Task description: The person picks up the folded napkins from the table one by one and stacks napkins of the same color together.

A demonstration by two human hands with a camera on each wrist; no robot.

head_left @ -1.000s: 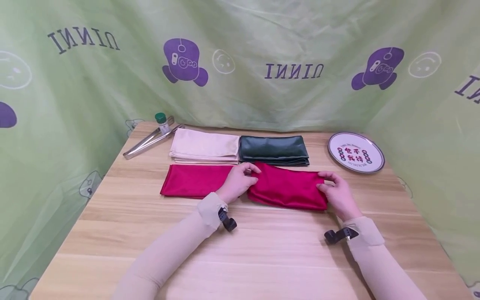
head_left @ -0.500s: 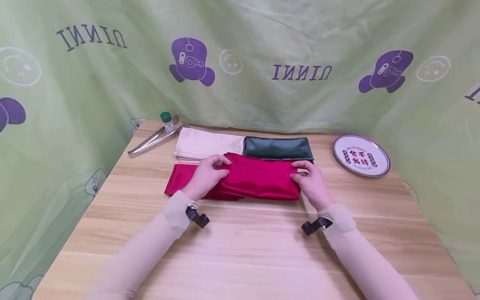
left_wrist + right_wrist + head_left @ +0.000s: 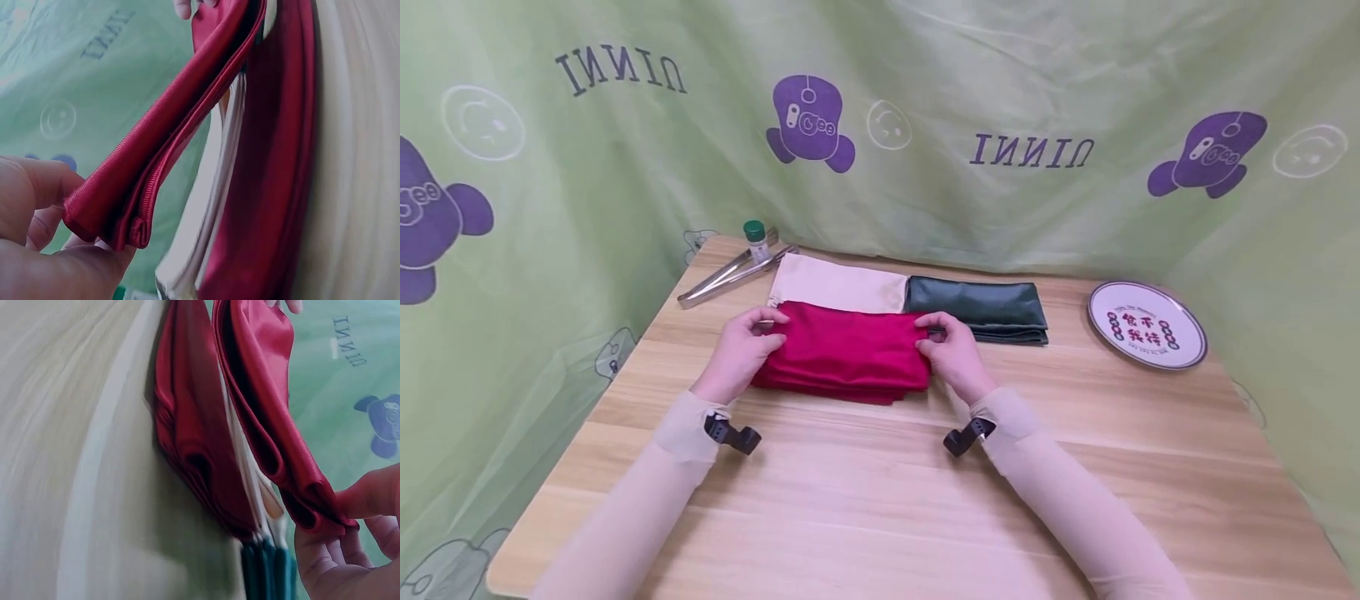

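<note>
A folded red satin cloth (image 3: 850, 346) is stretched between both hands, held just above a second folded red cloth (image 3: 269, 187) that lies on the table. My left hand (image 3: 739, 354) pinches its left end between thumb and fingers. At the opposite end my right hand (image 3: 953, 354) pinches the edge the same way. Both wrist views show the held cloth's stacked layers and a gap beneath it; the lower red cloth (image 3: 194, 444) has several folds. In the head view the upper cloth covers most of the lower one.
Behind the red cloths lie a folded pale pink cloth (image 3: 842, 283) and a folded dark green cloth (image 3: 977, 304). Metal tongs (image 3: 722, 283) and a small green-capped bottle (image 3: 757, 242) are at the back left. A round printed plate (image 3: 1150, 354) lies at the right.
Both hands have carried the red cloth leftward from the right of the other red cloth to over it. The head view has turned slightly to the left.
</note>
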